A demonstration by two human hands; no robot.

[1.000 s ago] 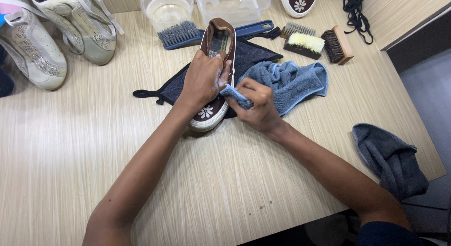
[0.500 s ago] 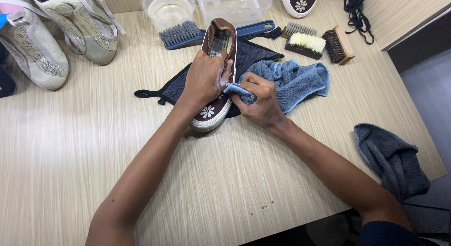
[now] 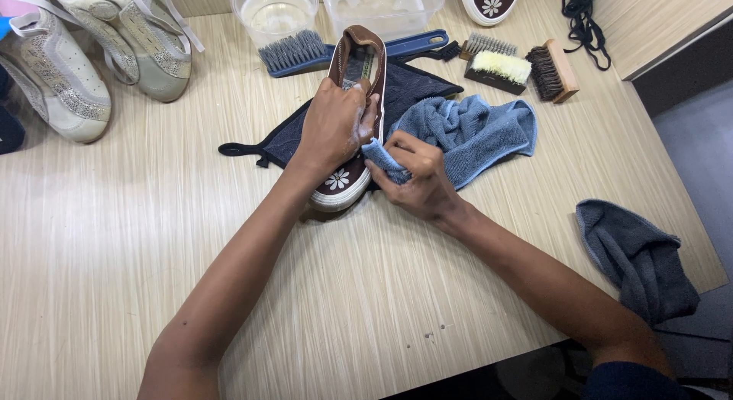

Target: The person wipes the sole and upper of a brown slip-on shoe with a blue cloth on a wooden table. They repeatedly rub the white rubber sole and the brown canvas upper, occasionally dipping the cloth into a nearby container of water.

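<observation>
Hands busy at centre of the pale wooden table (image 3: pixel 137 240). Left hand (image 3: pixel 333 127) clamped over the top of a brown slip-on shoe (image 3: pixel 353 72) (white daisy on the toe), fingers curled round its far edge, pinning it on a dark cloth mat (image 3: pixel 416 85). Right hand (image 3: pixel 414 175) pinches a bunched fold of blue towel (image 3: pixel 473 131) against the shoe's side. Blue-handled brush (image 3: pixel 294 53), small brushes (image 3: pixel 527 68) and a clear water tub (image 3: pixel 273 11) lie beyond; pale sneakers (image 3: pixel 84 49) far left, grey cloth (image 3: pixel 637 255) at the right edge.
</observation>
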